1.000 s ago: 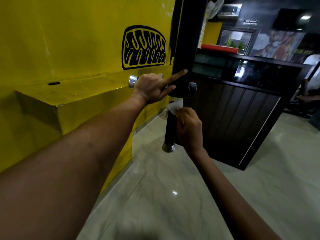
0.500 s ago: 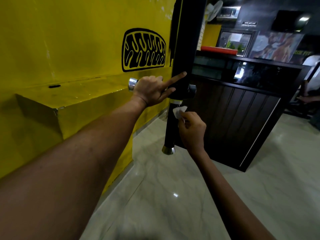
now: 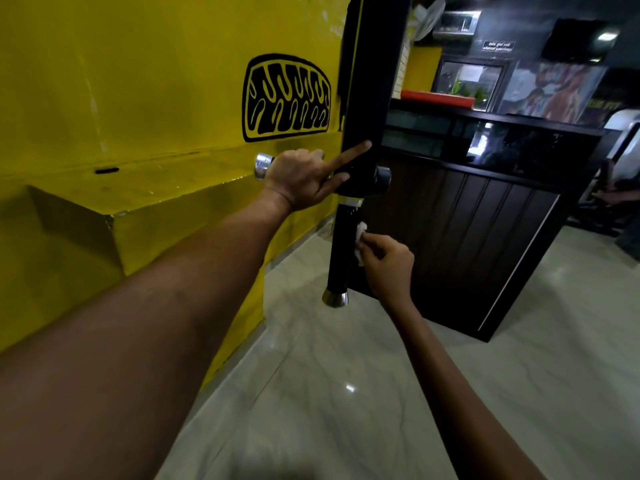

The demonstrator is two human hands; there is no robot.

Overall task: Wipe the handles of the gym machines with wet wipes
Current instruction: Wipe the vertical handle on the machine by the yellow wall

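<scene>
1. The left hand (image 3: 299, 180) was curled round a horizontal handle (image 3: 264, 165) with a shiny chrome end cap, its index finger stretched out straight against the black upright post (image 3: 375, 81).
2. The right hand (image 3: 388, 263) pinched a crumpled white wet wipe (image 3: 360, 237) and pressed it to the right side of the vertical handle (image 3: 341, 251) — a smooth black cylinder hanging below a pale collar, ending in a rounded metal cap (image 3: 335, 297).
3. A glossy yellow wall (image 3: 138, 81) with a painted black emblem (image 3: 286, 97) and a boxy ledge stood just left of the handles.
4. A dark ribbed-panel counter (image 3: 467, 230) stood close behind the vertical handle — little gap showed between them.
5. Polished marble floor (image 3: 346, 393) lay open below and to the right.
</scene>
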